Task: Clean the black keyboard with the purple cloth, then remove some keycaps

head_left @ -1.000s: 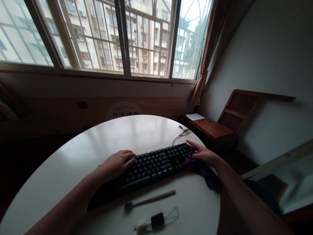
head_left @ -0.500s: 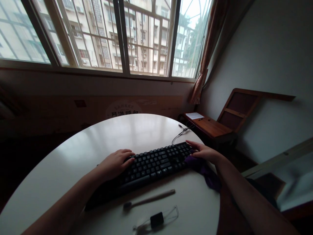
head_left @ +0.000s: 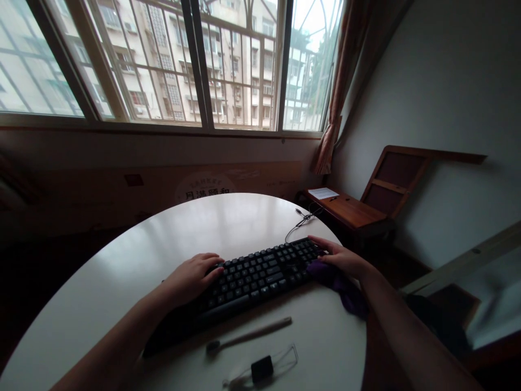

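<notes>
Black computer keyboard (head_left: 260, 275), lay on round white surface (head_left: 228, 222), probably light and stiff, best held by its ends, where left hand (head_left: 198, 275) rested, grip indeterminable, and right hand (head_left: 343, 258) clasped purple cloth (head_left: 340, 288)

The left hand (head_left: 197, 271) sits on the black keyboard (head_left: 256, 275), and the right hand (head_left: 342, 259) touches a purple cloth (head_left: 338, 283).
</notes>
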A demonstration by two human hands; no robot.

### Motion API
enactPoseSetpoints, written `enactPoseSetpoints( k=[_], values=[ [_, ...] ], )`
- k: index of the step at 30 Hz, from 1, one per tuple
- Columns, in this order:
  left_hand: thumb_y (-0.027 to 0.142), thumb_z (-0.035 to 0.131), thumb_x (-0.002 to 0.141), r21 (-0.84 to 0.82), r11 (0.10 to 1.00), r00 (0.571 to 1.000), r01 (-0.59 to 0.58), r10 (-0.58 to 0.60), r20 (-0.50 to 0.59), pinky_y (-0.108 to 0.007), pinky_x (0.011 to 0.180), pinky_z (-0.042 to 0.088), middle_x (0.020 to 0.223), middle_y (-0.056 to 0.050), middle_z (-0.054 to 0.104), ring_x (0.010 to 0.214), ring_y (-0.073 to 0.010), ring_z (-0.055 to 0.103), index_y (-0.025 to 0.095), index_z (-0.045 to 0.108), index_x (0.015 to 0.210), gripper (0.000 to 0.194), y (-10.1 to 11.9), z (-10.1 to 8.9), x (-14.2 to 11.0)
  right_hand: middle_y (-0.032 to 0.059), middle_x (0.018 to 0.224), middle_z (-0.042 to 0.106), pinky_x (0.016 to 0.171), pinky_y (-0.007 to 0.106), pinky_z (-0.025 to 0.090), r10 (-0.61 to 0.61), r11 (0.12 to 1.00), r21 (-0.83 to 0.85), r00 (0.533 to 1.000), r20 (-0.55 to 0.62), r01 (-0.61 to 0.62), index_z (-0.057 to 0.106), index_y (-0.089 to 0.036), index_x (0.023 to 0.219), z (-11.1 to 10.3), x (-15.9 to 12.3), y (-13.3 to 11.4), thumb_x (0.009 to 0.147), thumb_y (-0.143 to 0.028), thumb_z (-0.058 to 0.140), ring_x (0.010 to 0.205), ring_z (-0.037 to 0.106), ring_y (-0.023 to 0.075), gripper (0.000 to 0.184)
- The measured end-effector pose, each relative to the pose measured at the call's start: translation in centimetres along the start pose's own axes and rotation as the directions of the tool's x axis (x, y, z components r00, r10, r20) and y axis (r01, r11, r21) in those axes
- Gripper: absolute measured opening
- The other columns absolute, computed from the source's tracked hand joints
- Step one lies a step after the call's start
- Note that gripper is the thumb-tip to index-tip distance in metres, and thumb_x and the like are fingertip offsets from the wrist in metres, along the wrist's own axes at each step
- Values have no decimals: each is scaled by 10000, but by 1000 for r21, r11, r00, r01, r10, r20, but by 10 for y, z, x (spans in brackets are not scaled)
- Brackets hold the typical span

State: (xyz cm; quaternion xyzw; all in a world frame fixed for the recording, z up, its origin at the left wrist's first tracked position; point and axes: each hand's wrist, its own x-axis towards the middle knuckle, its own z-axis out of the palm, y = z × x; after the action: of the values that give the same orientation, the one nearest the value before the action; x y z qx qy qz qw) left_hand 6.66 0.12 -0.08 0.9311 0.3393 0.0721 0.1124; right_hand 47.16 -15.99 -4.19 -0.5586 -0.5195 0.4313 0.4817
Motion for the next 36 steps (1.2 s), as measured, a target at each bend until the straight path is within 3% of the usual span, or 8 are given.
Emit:
enactPoseSetpoints(
  k=[3,8,18,24,26,28,30,36],
  values=[
    [497,383,933,10,1000,1000,-4,4,15,-378,1040,422,1285,-78,635,1186,-267,568,219,676,1199,483,0,-1,0,63,1350,569,1017,400,454,-61,990,-133,993,-103,47,488,-284,1411,3,-6,9,801,-272,648,1161,582,250,630],
    [491,391,931,4,1000,1000,-5,5,14,-374,1044,419,1283,-76,637,1185,-267,568,220,677,1197,476,-1,-1,1,97,1238,578,929,392,476,-257,903,-415,915,-312,112,532,-226,1351,10,-12,19,851,-366,593,1098,563,247,523],
    [491,379,932,17,1000,1000,-1,1,21,-383,1049,420,1282,-69,642,1192,-271,569,228,681,1191,477,3,-3,1,29,944,581,829,351,474,-283,819,-574,876,-391,8,530,-234,1298,15,-24,18,829,-309,543,849,584,197,475],
    [505,384,919,19,1000,1000,-2,2,10,-380,1035,436,1263,-61,656,1179,-279,579,236,692,1173,481,1,-2,3,105,971,593,828,417,460,-527,627,-778,714,-461,-39,584,-221,1010,19,-40,18,830,-373,617,919,554,285,238],
    [511,387,913,19,1000,1000,-2,2,9,-384,1029,443,1258,-63,659,1170,-284,585,233,696,1168,488,2,-3,3,106,933,619,846,436,446,-537,563,-826,748,-390,-27,609,-233,870,19,-44,14,854,-347,603,924,554,297,115],
    [510,382,912,21,1000,1000,-4,4,8,-384,1028,445,1257,-65,661,1167,-284,587,230,697,1166,491,3,-4,2,97,911,653,849,440,442,-492,532,-846,810,-319,-10,650,-241,822,20,-48,9,881,-327,576,910,562,294,128],
    [508,374,916,24,1000,1000,-1,1,11,-385,1036,438,1262,-68,657,1176,-283,582,225,694,1172,498,3,-4,2,88,937,683,865,444,442,-454,528,-849,845,-283,0,703,-251,892,22,-51,7,900,-325,556,919,570,290,165],
    [516,389,911,14,1000,1000,3,-3,-2,-384,1040,434,1262,-68,658,1173,-280,583,230,695,1171,492,2,-3,2,89,1142,681,951,459,431,-417,548,-836,877,-240,32,697,-274,1182,23,-57,12,888,-307,556,1054,575,291,328]
  ],
)
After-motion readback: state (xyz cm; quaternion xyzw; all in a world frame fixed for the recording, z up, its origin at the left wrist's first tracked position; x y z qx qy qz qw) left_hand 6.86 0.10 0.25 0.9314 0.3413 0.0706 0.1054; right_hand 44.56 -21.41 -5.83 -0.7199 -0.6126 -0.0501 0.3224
